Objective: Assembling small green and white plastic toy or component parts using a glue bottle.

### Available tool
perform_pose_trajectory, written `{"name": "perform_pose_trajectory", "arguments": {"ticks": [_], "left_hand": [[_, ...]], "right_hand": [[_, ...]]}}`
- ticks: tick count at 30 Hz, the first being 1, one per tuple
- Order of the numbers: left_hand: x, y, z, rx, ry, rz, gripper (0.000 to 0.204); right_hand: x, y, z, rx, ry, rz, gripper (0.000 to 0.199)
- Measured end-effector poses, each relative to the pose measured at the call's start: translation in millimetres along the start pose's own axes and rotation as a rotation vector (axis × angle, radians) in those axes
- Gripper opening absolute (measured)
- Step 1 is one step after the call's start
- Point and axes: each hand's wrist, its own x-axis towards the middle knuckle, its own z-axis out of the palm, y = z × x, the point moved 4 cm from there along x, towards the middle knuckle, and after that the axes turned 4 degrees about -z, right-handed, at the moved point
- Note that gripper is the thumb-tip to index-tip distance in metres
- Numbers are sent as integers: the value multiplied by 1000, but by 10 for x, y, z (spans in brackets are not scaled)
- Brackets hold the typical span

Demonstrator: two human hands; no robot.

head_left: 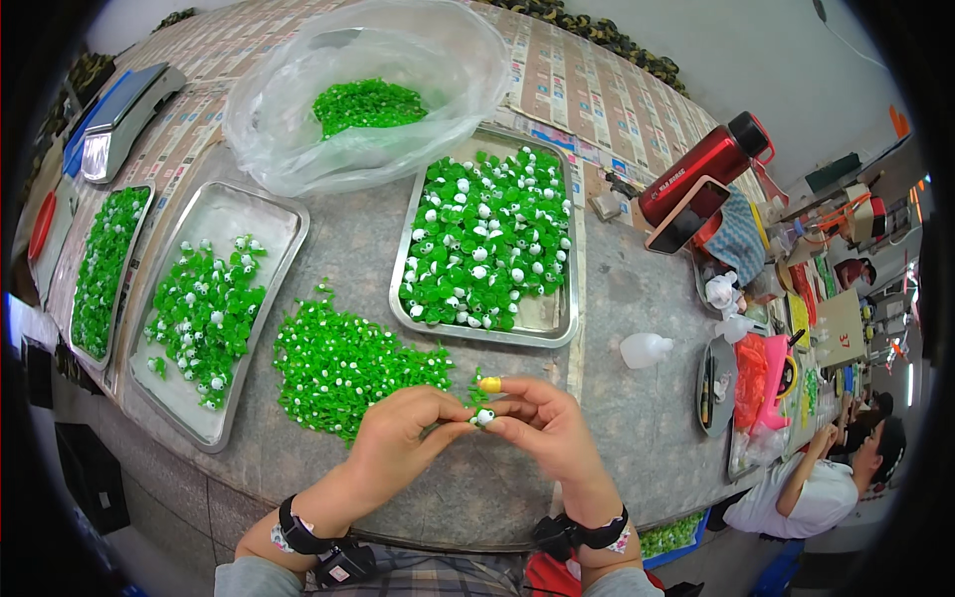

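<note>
My left hand (pixel 406 436) and my right hand (pixel 553 430) meet over the near part of the table. Between their pinched fingertips is a small green plastic figure (pixel 484 417) with a round white head and dark spots. A yellow cover (pixel 489 384) wraps the tip of one right-hand finger. Just beyond my left hand lies a loose pile of small green parts (pixel 348 363) with white bits. Past my hands, a metal tray (pixel 557 336) holds many green pieces with white heads.
To the left stand a second metal tray (pixel 214 197), a narrower filled tray (pixel 111 274) and a scale (pixel 129 114). A clear plastic bag (pixel 269 129) with green parts sits at the back. Rightward are a white bottle (pixel 647 349), a red flask (pixel 696 171), a phone (pixel 688 214) and another person (pixel 806 497).
</note>
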Motion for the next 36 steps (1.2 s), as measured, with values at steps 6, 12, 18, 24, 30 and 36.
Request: {"name": "perform_pose_trajectory", "arguments": {"ticks": [6, 12, 18, 24, 30, 36], "left_hand": [[-6, 55, 23, 196, 47, 182, 15], [-31, 57, 29, 241, 55, 184, 14], [9, -25, 34, -26, -24, -81, 9], [-94, -267, -973, -1191, 532, 66, 12], [-108, -467, -1279, -1659, 565, 17, 26], [28, -160, -400, -1492, 265, -298, 25]], "right_hand": [[17, -3, -25, -199, -48, 11, 21], [35, 50, -40, -200, -67, 26, 22], [7, -55, -112, -213, -3, 7, 20], [54, -222, -320, -734, 186, -214, 12], [139, -123, -146, -1114, -81, -273, 14], [93, -82, -105, -1363, -117, -353, 12]]}}
